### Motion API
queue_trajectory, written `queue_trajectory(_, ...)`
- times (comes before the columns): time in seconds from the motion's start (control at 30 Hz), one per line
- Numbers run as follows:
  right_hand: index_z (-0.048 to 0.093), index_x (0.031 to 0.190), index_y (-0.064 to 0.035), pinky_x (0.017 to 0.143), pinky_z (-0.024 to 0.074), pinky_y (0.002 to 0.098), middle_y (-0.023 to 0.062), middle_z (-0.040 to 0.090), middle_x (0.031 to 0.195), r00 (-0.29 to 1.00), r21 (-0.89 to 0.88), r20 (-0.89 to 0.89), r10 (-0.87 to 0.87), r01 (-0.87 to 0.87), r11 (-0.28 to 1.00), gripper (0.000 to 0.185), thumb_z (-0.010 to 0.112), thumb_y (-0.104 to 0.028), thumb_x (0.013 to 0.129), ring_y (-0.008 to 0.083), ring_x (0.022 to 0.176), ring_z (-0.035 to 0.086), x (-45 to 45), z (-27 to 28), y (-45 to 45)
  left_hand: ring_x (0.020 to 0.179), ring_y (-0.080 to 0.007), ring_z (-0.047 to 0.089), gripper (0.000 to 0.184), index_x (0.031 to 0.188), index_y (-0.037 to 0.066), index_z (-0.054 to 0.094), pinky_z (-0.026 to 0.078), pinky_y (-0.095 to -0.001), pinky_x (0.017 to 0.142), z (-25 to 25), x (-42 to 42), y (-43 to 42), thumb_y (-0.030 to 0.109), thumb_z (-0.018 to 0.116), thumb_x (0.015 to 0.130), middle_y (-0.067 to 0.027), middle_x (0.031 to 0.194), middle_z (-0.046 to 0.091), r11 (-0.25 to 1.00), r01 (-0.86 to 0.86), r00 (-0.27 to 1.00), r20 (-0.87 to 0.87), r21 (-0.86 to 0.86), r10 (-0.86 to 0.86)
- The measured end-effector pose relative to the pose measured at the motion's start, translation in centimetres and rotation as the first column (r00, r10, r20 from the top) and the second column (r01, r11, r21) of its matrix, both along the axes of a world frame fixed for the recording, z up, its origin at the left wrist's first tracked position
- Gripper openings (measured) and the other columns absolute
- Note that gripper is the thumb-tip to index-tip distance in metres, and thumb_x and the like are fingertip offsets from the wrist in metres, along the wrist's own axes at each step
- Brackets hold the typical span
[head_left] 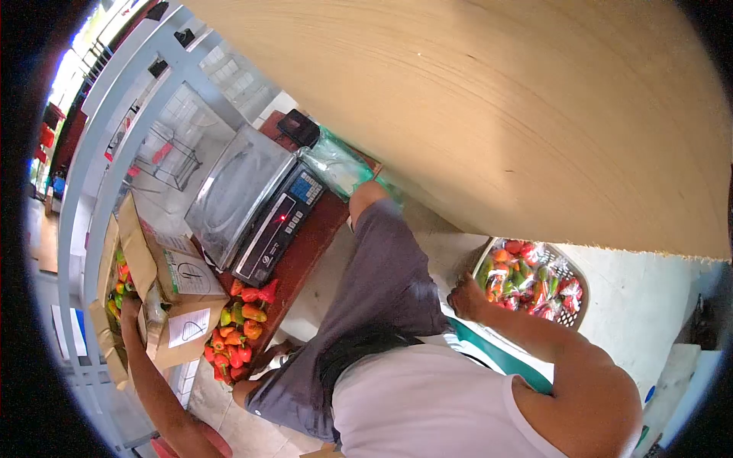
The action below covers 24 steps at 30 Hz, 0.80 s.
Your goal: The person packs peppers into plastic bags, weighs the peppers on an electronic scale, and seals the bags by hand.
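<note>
My left hand reaches into an open cardboard box at the left, against green and red peppers; its fingers are mostly hidden. Beside the near rim of a light plastic basket, my right hand has its fingers curled in; what they may hold is too small to make out. The basket holds several clear bags of red, orange and green peppers. Loose red, orange and green peppers lie in a pile on the red-brown bench, between the box and my knee.
A digital scale with a clear-covered pan stands on the bench, beyond the pile. Behind it are a black object and green-tinted plastic bags. A large wooden panel fills the upper right. Pale railings run along the left.
</note>
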State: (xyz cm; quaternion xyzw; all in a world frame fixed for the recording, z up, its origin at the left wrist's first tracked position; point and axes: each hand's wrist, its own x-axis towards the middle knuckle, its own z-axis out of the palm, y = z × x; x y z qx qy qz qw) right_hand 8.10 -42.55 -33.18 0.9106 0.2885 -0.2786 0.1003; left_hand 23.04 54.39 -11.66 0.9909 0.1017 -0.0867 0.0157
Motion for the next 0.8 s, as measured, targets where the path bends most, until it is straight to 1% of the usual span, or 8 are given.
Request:
queue_trajectory(0.07, 0.075, 0.082, -0.0223, 0.086, 0.0403, 0.0469, 0.0028, 0.074, 0.085, 0.982, -0.125, 0.135, 0.135, -0.118, 0.985, 0.015, 0.062, -0.029, 0.083, 0.0242, 0.090, 0.068, -1.1, -3.2, -0.3, 0.106, -0.0393, 0.066, 0.041, 0.109, -0.001, 0.070, 0.052, -0.0432, 0.091, -0.2, -0.3, 0.5, 0.032, 0.064, 0.086, -0.0243, 0.108, 0.070, 1.000, 0.016, 1.000, -0.006, -0.008, -0.016)
queue_trajectory(0.37, 0.078, 0.094, -0.0169, 0.089, 0.0442, 0.0486, 0.0064, 0.076, 0.103, 0.997, -0.403, -0.008, -0.078, 0.068, 0.913, 0.021, 0.061, -0.028, 0.087, 0.0253, 0.100, 0.070, 4.4, -2.6, -8.3, 0.106, -0.0370, 0.066, 0.037, 0.111, -0.002, 0.069, 0.051, -0.0410, 0.091, -0.7, -0.3, 2.5, 0.025, 0.061, 0.087, -0.0217, 0.110, 0.071, 0.992, 0.067, 0.996, -0.056, -0.105, -0.073)
queue_trajectory(0.4, 0.078, 0.094, -0.0167, 0.089, 0.0450, 0.0469, 0.0070, 0.076, 0.100, 0.991, -0.377, 0.131, -0.039, 0.086, 0.922, 0.021, 0.063, -0.029, 0.085, 0.0256, 0.099, 0.070, 4.2, -1.7, -10.0, 0.104, -0.0366, 0.066, 0.035, 0.110, -0.002, 0.069, 0.051, -0.0405, 0.090, -0.1, -0.5, 1.0, 0.022, 0.060, 0.087, -0.0207, 0.109, 0.071, 0.991, 0.041, 0.997, -0.063, -0.128, -0.050)
queue_trajectory(0.43, 0.079, 0.095, -0.0138, 0.096, 0.0426, 0.0478, 0.0083, 0.075, 0.105, 0.992, -0.362, 0.026, -0.127, 0.128, 0.924, 0.025, 0.058, -0.027, 0.090, 0.0268, 0.108, 0.065, 4.7, -0.8, -11.5, 0.105, -0.0360, 0.067, 0.034, 0.112, -0.003, 0.069, 0.052, -0.0393, 0.091, 0.4, -1.6, -1.1, 0.018, 0.059, 0.087, -0.0202, 0.110, 0.072, 0.987, 0.031, 0.994, 0.108, -0.157, -0.014)
queue_trajectory(0.6, 0.079, 0.079, -0.0177, 0.080, 0.0447, 0.0469, 0.0063, 0.075, 0.089, 0.987, -0.485, 0.109, -0.122, 0.160, 0.860, 0.016, 0.064, -0.024, 0.079, 0.0260, 0.093, 0.068, 1.1, -5.2, -20.2, 0.099, -0.0298, 0.069, 0.039, 0.115, 0.000, 0.069, 0.052, -0.0396, 0.089, 0.2, 0.4, -0.6, 0.025, 0.063, 0.085, -0.0195, 0.111, 0.072, 0.996, -0.011, 0.997, -0.076, -0.091, 0.004)
queue_trajectory(0.67, 0.079, 0.095, -0.0136, 0.096, 0.0431, 0.0572, 0.0097, 0.074, 0.106, 0.983, -0.494, 0.153, -0.098, 0.162, 0.854, 0.024, 0.064, -0.026, 0.082, 0.0334, 0.107, 0.066, -2.4, -12.2, -27.3, 0.097, -0.0281, 0.069, 0.038, 0.114, 0.001, 0.069, 0.052, -0.0393, 0.088, 1.3, -0.6, -3.3, 0.026, 0.063, 0.086, -0.0182, 0.110, 0.072, 0.994, -0.018, 0.997, -0.083, -0.108, 0.009)
queue_trajectory(0.73, 0.077, 0.103, -0.0125, 0.105, 0.0364, 0.0599, 0.0123, 0.072, 0.113, 0.993, -0.461, 0.063, -0.102, 0.120, 0.879, 0.029, 0.061, -0.029, 0.085, 0.0343, 0.115, 0.063, -2.2, -7.8, -26.8, 0.096, -0.0264, 0.068, 0.037, 0.113, 0.001, 0.070, 0.052, -0.0389, 0.087, 2.7, -1.8, -4.8, 0.026, 0.063, 0.086, -0.0168, 0.109, 0.072, 0.991, -0.058, 0.992, -0.118, -0.124, 0.044)
queue_trajectory(0.8, 0.076, 0.104, -0.0137, 0.107, 0.0359, 0.0594, 0.0161, 0.070, 0.116, 0.897, -0.330, 0.059, -0.438, 0.432, 0.839, 0.029, 0.057, -0.027, 0.085, 0.0332, 0.119, 0.061, -2.9, -6.9, -27.6, 0.095, -0.0247, 0.068, 0.037, 0.112, 0.001, 0.070, 0.052, -0.0386, 0.085, 4.2, -2.3, -6.9, 0.027, 0.063, 0.087, -0.0154, 0.107, 0.072, 0.979, -0.111, 0.980, -0.185, -0.172, 0.079)
